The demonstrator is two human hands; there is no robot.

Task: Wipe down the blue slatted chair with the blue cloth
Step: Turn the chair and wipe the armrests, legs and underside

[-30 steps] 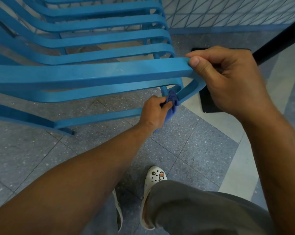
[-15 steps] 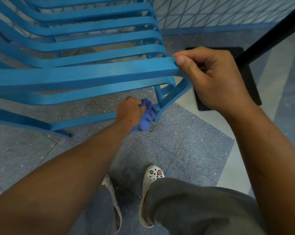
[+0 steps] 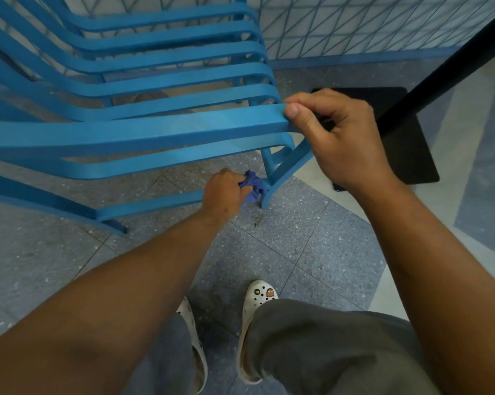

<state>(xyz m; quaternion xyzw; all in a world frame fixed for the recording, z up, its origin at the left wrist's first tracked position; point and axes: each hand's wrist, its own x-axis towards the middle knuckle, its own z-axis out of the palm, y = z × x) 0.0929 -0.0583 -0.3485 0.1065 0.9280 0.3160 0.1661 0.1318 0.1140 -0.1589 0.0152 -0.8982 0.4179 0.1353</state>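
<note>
The blue slatted chair (image 3: 143,129) fills the upper left, seen from behind its top rail. My right hand (image 3: 337,138) grips the right end of that top rail, thumb on the near face. Lower down, my left hand (image 3: 226,192) is closed around a bunched blue cloth (image 3: 255,188) and presses it against the chair's rear right leg, near the foot of the leg. Most of the cloth is hidden inside my fist.
A black table base plate (image 3: 405,149) lies on the floor right of the chair, with its black pole (image 3: 451,67) rising to the upper right. A tiled wall with a blue skirting (image 3: 354,62) is behind. My white clogs (image 3: 257,303) stand on grey speckled floor tiles.
My left hand has slid the cloth down the rear leg, from just under the top rail's corner to near the foot. My right hand has kept its hold on the rail.
</note>
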